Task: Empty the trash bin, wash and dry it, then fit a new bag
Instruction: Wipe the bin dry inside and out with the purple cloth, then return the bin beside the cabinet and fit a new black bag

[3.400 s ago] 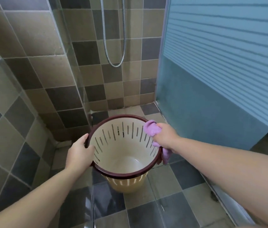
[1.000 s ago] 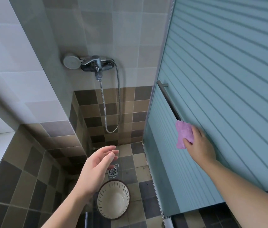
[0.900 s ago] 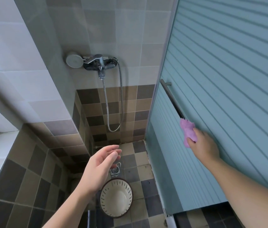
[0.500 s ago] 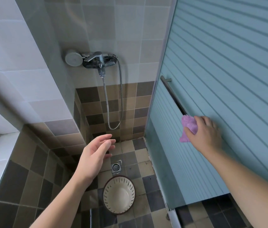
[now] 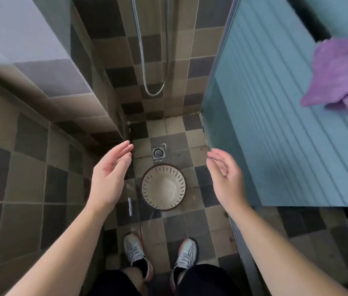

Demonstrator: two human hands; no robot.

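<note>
Trash bin point(image 5: 164, 187), round slotted cream plastic with a dark rim, stands upright on the checkered tile floor point(image 5: 194, 223) between my hands: left point(image 5: 110, 178) and right point(image 5: 226, 178) both relaxed, holding nothing. Fuzzy purple cloth point(image 5: 342, 75) hangs upper right.

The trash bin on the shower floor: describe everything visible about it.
The trash bin is round, cream inside, with a dark reddish-brown rim and narrow dark slots ringing its wall; it looks like plastic. It stands upright on the tiled floor, seen from straight above, empty and with no bag. It sits just in front of the floor drain, ahead of the person's shoes. Neither hand touches it.
</note>
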